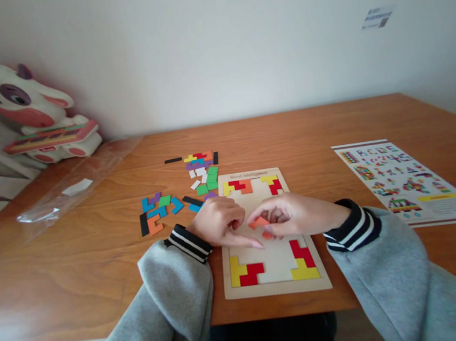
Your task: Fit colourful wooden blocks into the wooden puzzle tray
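Grey sleeves with striped cuffs frame the lower view, and between them lies the puzzle board [277,288], a pale wooden tray that serves as the landmark for everything else. Over the middle of the board, the right hand [295,214] pinches an orange piece [259,222] narrowly between thumb and fingertips, holding it just above the bare wood. The left hand [219,222] is curled loosely with nothing in its grasp, one finger stretched flat onto the board beside the piece.

The orange piece looks small, flat and angular, partly hidden by fingers, so its full outline cannot be told. It could slip from so light a pinch, or catch on an edge if lowered tilted; the left finger resting close by might also nudge it askew.

Yellow and red pieces [246,273] already sit in the board's near corners, with more at its far corners. Off the board's far left corner lie loose coloured pieces [199,172]. Well to the right of the board rests a printed pattern sheet [406,180]. Far to the left, against the wall, stands a cow-shaped toy [29,108], with a clear plastic bag [64,193] nearer.
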### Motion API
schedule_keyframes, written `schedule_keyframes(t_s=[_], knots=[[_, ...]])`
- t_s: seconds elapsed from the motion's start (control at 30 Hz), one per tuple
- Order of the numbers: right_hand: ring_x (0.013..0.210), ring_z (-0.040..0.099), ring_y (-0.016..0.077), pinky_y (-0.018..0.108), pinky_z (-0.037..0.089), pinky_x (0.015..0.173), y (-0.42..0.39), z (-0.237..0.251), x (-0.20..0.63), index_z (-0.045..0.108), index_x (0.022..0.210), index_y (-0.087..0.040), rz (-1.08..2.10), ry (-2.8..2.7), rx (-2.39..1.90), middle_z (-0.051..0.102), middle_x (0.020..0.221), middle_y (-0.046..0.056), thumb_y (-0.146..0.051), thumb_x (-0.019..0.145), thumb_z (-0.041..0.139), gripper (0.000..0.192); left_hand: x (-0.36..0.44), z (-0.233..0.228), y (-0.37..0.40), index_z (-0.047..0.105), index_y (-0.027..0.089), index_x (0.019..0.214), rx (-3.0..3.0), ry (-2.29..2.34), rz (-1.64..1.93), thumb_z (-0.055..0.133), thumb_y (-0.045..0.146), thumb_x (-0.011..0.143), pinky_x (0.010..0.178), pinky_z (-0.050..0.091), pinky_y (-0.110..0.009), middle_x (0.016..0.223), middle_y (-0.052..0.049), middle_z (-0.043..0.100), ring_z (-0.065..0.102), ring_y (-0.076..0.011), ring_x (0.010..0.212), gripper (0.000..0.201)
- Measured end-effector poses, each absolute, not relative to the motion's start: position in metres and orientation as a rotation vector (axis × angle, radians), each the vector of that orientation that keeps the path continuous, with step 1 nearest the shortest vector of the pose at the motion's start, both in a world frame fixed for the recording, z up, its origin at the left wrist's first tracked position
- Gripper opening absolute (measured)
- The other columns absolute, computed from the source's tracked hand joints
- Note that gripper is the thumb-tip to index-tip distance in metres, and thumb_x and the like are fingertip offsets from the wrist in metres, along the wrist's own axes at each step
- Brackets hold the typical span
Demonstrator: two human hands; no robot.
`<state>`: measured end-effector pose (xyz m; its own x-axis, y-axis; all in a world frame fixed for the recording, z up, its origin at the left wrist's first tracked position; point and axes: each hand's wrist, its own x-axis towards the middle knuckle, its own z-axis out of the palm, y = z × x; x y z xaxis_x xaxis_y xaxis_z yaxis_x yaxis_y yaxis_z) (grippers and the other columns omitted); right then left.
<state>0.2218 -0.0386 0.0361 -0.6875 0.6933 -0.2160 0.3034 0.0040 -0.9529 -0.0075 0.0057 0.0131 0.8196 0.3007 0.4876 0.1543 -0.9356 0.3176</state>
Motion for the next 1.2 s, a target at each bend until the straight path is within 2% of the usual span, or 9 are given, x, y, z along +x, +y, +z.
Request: schedule_keyframes(t_s=[0.13,0.2,0.37,0.57,0.8,0.9,1.03,1.13,1.2], knots=[[0.068,0.061,0.0106,0.022,0.050,0.061,-0.040,0.038,0.224,0.070,0.113,-0.018,1.831,-1.978,-1.077,0.069,0.080,0.000,-0.035,0.076,0.078,0.041,-0.011,0.016,0.007,0.045,0.021,0.059,2.754,0.383,0.729,0.027,0.055,0.102,0.055,0.034,-0.033,0.054,-0.003,0.050,0.047,-0.0171,0.054,0.057],[0.065,0.059,0.0098,0.020,0.047,0.058,-0.040,0.037,0.225,0.073,0.109,-0.017,1.827,-2.022,-1.110,0.068,0.075,-0.001,-0.038,0.072,0.082,0.044,-0.011,0.018,0.006,0.046,0.021,0.061,2.787,0.436,0.710,0.021,0.044,0.104,0.058,0.035,-0.034,0.056,-0.004,0.051,0.049,-0.0181,0.056,0.055],[0.058,0.056,0.0096,0.020,0.044,0.053,-0.044,0.035,0.222,0.072,0.111,-0.013,1.872,-2.064,-1.220,0.064,0.066,-0.003,-0.043,0.063,0.088,0.059,-0.009,0.019,0.004,0.046,0.020,0.062,2.807,0.462,0.628,0.025,0.035,0.105,0.060,0.037,-0.033,0.058,-0.004,0.053,0.051,-0.0173,0.057,0.051],[0.073,0.066,0.0134,0.023,0.050,0.066,-0.045,0.038,0.222,0.074,0.109,-0.016,1.863,-2.068,-1.132,0.074,0.083,0.004,-0.046,0.079,0.076,0.043,-0.008,0.014,0.007,0.049,0.020,0.060,2.785,0.585,0.611,0.029,0.032,0.104,0.059,0.038,-0.032,0.057,-0.004,0.054,0.052,-0.0160,0.056,0.050],[0.067,0.067,0.0131,0.022,0.051,0.060,-0.045,0.032,0.222,0.071,0.092,-0.015,1.852,-2.046,-1.188,0.072,0.075,0.002,-0.042,0.066,0.086,0.040,-0.004,0.006,0.010,0.050,0.020,0.058,2.795,0.793,0.591,0.038,0.036,0.103,0.058,0.036,-0.030,0.056,-0.002,0.054,0.052,-0.0148,0.056,0.049],[0.060,0.065,0.0120,0.022,0.050,0.056,-0.047,0.031,0.220,0.068,0.089,-0.015,1.843,-2.049,-1.210,0.070,0.071,0.001,-0.039,0.069,0.084,0.035,-0.003,0.005,0.010,0.049,0.020,0.058,2.806,0.787,0.567,0.040,0.036,0.102,0.059,0.036,-0.030,0.056,-0.002,0.054,0.052,-0.0149,0.057,0.048],[0.057,0.066,0.0127,0.023,0.050,0.056,-0.049,0.035,0.219,0.066,0.103,-0.016,1.869,-2.114,-1.151,0.070,0.071,-0.001,-0.039,0.076,0.079,0.038,-0.003,0.006,0.010,0.047,0.020,0.058,2.795,0.749,0.566,0.039,0.037,0.102,0.059,0.035,-0.029,0.056,-0.002,0.053,0.051,-0.0148,0.057,0.048],[0.060,0.066,0.0127,0.022,0.049,0.057,-0.049,0.036,0.220,0.063,0.116,-0.017,1.766,-2.202,-1.124,0.070,0.074,-0.001,-0.040,0.072,0.082,0.053,-0.003,0.006,0.010,0.046,0.020,0.057,2.791,0.735,0.571,0.039,0.038,0.102,0.058,0.034,-0.030,0.056,-0.002,0.052,0.050,-0.0146,0.056,0.049],[0.061,0.065,0.0119,0.021,0.048,0.056,-0.048,0.036,0.222,0.064,0.116,-0.016,1.740,-2.263,-1.104,0.069,0.075,-0.002,-0.040,0.070,0.084,0.055,-0.003,0.005,0.011,0.046,0.020,0.057,2.789,0.743,0.572,0.038,0.039,0.102,0.058,0.034,-0.029,0.056,-0.002,0.052,0.049,-0.0145,0.056,0.050]])
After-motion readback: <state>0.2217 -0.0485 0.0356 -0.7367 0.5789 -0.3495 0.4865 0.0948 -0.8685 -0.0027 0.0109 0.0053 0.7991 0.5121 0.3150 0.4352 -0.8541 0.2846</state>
